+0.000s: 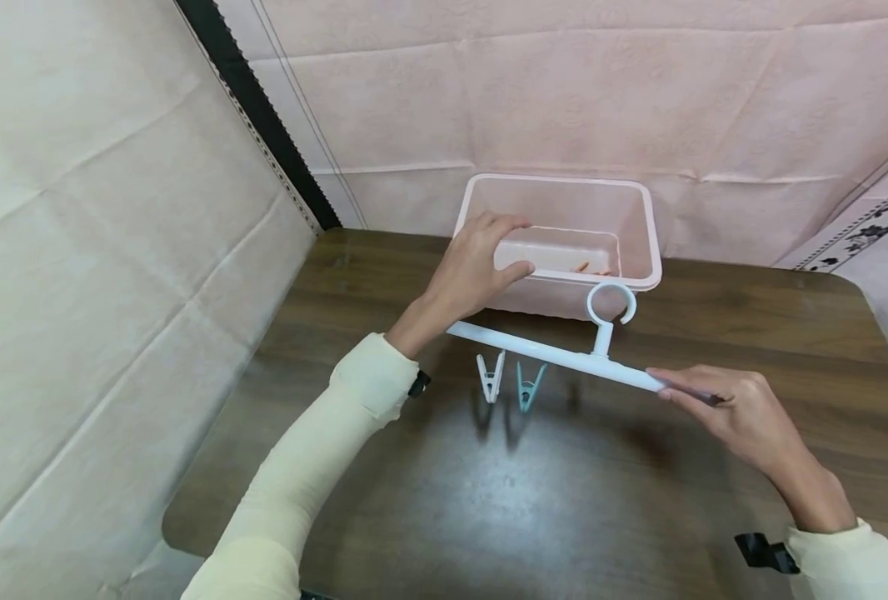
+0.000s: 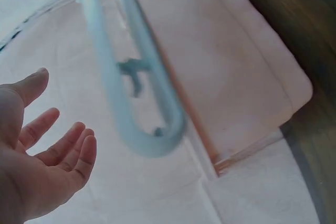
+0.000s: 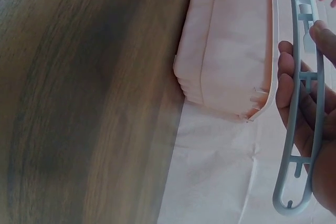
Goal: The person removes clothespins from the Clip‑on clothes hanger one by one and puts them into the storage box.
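A pale blue plastic hanger [image 1: 556, 354] with a round hook on top is held up in front of the bin. My right hand [image 1: 740, 417] grips it near its right end, thumb on one side and fingers on the other in the right wrist view. My left hand [image 1: 477, 262] is over the bin's near left rim, fingers spread and holding nothing. In the left wrist view the hanger's slotted end [image 2: 149, 135] is apart from those fingers. Just below the bar in the head view are a white clothespin [image 1: 491, 382] and a teal clothespin [image 1: 528, 392].
A pale pink bin [image 1: 650, 250] stands at the back of the dark wooden table [image 1: 489, 517], with small orange pieces [image 1: 582, 267] inside. Pale cloth [image 1: 564, 100] hangs behind the table, and more cloth [image 1: 114, 292] covers the left side.
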{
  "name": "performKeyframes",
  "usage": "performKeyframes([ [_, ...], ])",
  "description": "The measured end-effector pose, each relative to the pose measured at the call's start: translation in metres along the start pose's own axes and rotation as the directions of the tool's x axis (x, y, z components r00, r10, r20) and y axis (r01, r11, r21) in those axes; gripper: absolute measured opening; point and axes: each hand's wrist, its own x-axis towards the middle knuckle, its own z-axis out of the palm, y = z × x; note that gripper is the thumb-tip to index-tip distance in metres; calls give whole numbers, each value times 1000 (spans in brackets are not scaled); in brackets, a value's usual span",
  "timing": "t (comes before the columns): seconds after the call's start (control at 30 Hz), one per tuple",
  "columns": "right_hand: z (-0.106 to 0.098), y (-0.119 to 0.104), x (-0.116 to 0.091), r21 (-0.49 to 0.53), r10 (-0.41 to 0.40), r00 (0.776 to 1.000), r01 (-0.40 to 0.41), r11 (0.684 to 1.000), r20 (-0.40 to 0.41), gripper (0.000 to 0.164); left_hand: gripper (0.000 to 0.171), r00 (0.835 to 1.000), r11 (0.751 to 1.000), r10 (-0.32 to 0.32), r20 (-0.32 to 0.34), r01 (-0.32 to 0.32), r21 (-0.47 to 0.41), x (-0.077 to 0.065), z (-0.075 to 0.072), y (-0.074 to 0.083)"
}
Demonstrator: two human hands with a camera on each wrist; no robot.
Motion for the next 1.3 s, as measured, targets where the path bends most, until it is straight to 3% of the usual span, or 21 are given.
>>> performKeyframes([
  [0.2, 4, -1, 2, -7, -11, 1000, 11, 1000, -17, 52, 51, 998, 998, 57, -24, -57, 0, -21, -11, 13],
  [0.5, 4, -3, 5, -11, -18, 999, 18, 1000, -28, 50, 49, 990, 991, 131, -59, -132, -1, -44, -14, 19],
  [0.7, 3, -6, 5, -20, 1, 1000, -2, 1000, -21, 51, 47, 990, 992, 123, -68, -125, -26, -67, -13, 26],
  [1.0, 4, -6, 4, 3, -22, 997, 23, 1000, -77, 49, 45, 985, 992, 119, -124, -124, -34, -92, -8, 31],
  [1.2, 6, -6, 6, 26, -57, 990, 61, 998, -132, 21, 41, 988, 992, 58, -145, -74, -106, -109, -3, 28],
  [1.3, 6, -8, 7, 30, -64, 988, 69, 997, -141, 20, 38, 985, 989, 41, -170, -64, -135, -117, 0, 27],
])
